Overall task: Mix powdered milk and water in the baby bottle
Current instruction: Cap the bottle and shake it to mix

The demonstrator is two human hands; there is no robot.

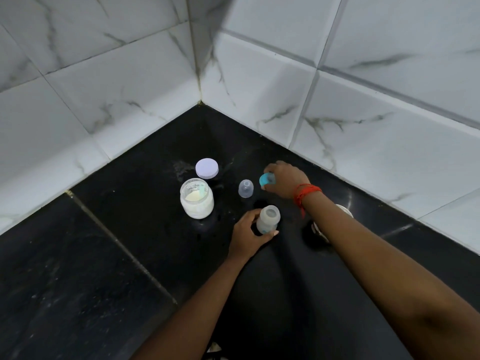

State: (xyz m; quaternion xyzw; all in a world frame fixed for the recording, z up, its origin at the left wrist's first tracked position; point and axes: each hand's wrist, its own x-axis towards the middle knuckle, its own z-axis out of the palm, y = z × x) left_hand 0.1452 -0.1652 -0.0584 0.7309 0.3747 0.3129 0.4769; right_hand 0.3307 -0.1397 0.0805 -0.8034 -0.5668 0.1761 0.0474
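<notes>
Your left hand point(248, 233) wraps the open baby bottle point(268, 219), upright on the counter point(109, 255); right hand point(284, 181) pinches the blue teat ring point(267, 180) just beyond it. Milk-powder jar point(197, 201) sits to the bottle's left, w/ lid point(207, 168) off.

Two bare forearms are seen, with no sleeves reaching into view. Around the wrist of the right hand point(285, 179) a red-orange thread band point(306, 194) is tied in several strands, with loose ends hanging down.

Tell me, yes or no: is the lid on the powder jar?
No: the powder jar stands open on the counter, and its white lid lies flat just behind it.
</notes>
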